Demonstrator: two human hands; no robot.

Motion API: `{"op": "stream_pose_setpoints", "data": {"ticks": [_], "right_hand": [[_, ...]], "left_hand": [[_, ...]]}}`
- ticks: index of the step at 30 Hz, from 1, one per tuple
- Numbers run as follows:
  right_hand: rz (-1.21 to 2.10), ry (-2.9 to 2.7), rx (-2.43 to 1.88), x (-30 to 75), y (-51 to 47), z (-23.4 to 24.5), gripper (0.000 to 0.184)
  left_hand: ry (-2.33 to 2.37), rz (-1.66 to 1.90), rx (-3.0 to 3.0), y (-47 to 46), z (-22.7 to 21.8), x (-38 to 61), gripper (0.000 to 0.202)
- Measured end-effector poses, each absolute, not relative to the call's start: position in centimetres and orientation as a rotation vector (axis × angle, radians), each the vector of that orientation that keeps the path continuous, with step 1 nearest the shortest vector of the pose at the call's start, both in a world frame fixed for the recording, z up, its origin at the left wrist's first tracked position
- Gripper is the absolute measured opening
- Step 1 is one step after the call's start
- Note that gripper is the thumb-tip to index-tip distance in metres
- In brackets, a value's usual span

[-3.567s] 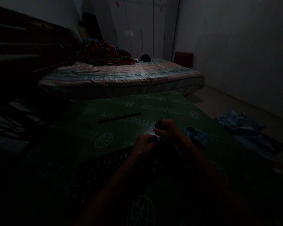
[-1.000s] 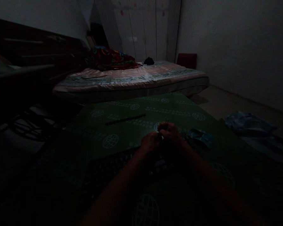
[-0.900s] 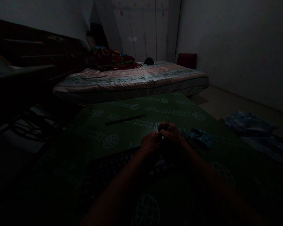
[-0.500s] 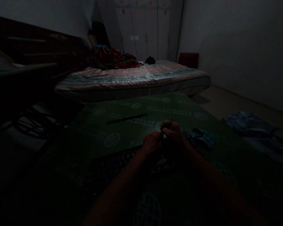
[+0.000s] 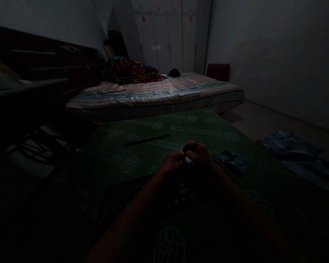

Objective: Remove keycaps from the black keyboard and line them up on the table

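Note:
The light is dim and much detail is lost. My right hand (image 5: 199,155) is closed around a thin wire-like metal tool (image 5: 197,139), whose fine prongs stick up beyond the fingers. My left hand (image 5: 172,162) is pinched just left of it, fingertips close to the right hand's; what it holds is hidden. A small pale spot shows under the fingers. Below both hands lies a dark keyboard (image 5: 123,191), partly covered by my forearms. Farther off, a narrow black toothed strip (image 5: 147,140) rests on the green board (image 5: 98,168).
A crumpled blue-teal packet (image 5: 233,160) lies right of my hands. Beyond the board stands a bed (image 5: 159,100) with a red patterned blanket (image 5: 131,71). Bluish cloth (image 5: 292,144) is at the right, and a dark wire-frame object (image 5: 37,146) at the left.
My hands have shifted slightly left, and the fingertips of the two hands have moved a little apart. The strip, packet and keyboard stay in place; the view tilts slightly.

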State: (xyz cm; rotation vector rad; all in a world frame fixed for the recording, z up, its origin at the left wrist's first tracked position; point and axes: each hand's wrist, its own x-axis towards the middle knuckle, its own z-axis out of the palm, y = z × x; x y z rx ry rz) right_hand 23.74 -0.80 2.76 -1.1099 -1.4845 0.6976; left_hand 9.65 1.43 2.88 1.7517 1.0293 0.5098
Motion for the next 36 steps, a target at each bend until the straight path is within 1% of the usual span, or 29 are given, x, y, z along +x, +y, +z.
{"op": "stream_pose_setpoints", "data": {"ticks": [3, 8, 16, 20, 28, 31, 36], "right_hand": [[0.674, -1.514, -1.094, 23.8, -0.8, 2.8, 0.011], [0.661, -1.502, -1.090, 23.8, -0.8, 2.7, 0.012], [0.775, -1.596, -0.989, 23.7, -1.3, 3.7, 0.009], [0.766, -1.631, -0.951, 23.5, -1.5, 4.0, 0.008], [0.862, -1.602, -0.934, 23.1, -1.8, 4.1, 0.010], [0.815, -1.637, -0.915, 23.1, -1.9, 4.3, 0.011], [0.644, -1.736, -0.949, 22.8, -2.0, 4.6, 0.015]], "left_hand": [[0.955, 0.524, 1.590, 1.6, 3.0, 9.5, 0.015], [0.978, 0.473, 1.484, 2.0, 3.3, 9.2, 0.014], [0.898, 0.381, 1.327, 2.0, 3.9, 8.0, 0.019], [0.882, 0.365, 1.268, 1.6, 4.2, 7.8, 0.019], [0.767, 0.427, 1.017, 1.4, 3.7, 6.9, 0.029], [0.693, 0.447, 0.929, 1.2, 3.8, 6.6, 0.028], [0.679, 0.408, 0.937, 1.3, 3.8, 6.5, 0.020]]}}
